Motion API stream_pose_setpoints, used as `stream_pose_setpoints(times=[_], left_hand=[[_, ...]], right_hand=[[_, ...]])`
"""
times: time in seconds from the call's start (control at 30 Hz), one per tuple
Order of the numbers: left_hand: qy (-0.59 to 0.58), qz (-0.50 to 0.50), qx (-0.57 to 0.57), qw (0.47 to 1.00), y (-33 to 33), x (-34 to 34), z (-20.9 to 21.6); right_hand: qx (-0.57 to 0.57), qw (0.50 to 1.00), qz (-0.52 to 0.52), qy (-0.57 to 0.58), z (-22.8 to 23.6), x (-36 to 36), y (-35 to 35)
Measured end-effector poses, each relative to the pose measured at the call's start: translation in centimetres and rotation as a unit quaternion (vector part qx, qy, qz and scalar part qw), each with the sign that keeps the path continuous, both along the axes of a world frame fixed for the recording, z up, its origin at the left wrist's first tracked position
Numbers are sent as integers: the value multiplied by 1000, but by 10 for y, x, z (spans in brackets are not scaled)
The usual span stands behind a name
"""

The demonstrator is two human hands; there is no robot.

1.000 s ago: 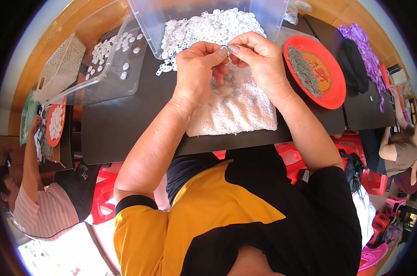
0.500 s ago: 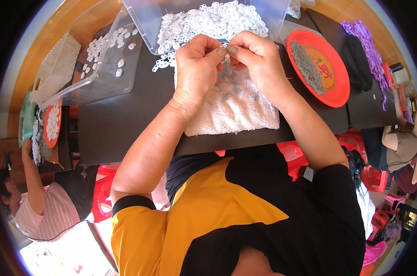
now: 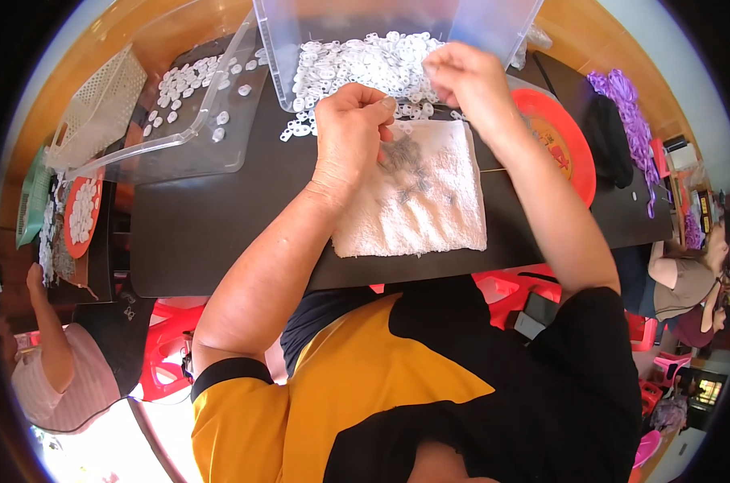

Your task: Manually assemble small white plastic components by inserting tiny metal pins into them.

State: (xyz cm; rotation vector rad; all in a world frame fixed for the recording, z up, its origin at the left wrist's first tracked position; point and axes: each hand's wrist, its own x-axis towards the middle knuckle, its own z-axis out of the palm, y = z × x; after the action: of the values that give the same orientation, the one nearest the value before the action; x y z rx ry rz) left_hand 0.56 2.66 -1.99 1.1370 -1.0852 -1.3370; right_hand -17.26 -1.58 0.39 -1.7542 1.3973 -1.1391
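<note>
My left hand (image 3: 353, 129) is held above the left edge of a white towel (image 3: 413, 217), thumb and fingertips pressed together. Whatever sits in that pinch is too small or hidden to make out. Apart from it, my right hand (image 3: 469, 76) is raised at the near right edge of a heap of small white plastic pieces with holes (image 3: 365, 64). Motion blurs its fingers, so their grip does not show. The heap fills a clear plastic bin (image 3: 276, 56), and several pieces lie loose before it. Grey smudges mark the towel's upper part.
Right of the towel, my right forearm partly covers a red plate (image 3: 578, 161). Left stands a clear tray (image 3: 179, 153) with white oval pieces. A black item (image 3: 606, 141) and purple ribbon (image 3: 622, 105) lie far right. A co-worker (image 3: 67, 370) sits at left, more people at right.
My right hand has parted from the left hand and moved right and away to the heap's edge. The left hand keeps its pinch over the towel. The whole view has shifted slightly.
</note>
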Motion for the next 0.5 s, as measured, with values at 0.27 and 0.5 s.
stream_pose_setpoints(times=[0.27,0.5], left_hand=[[7,-14,14,1000,-4,-2,-2],[1,1,12,1000,-3,-1,0]], right_hand=[[-231,854,10,466,-15,4,-130],[-144,829,22,541,-19,9,-139]])
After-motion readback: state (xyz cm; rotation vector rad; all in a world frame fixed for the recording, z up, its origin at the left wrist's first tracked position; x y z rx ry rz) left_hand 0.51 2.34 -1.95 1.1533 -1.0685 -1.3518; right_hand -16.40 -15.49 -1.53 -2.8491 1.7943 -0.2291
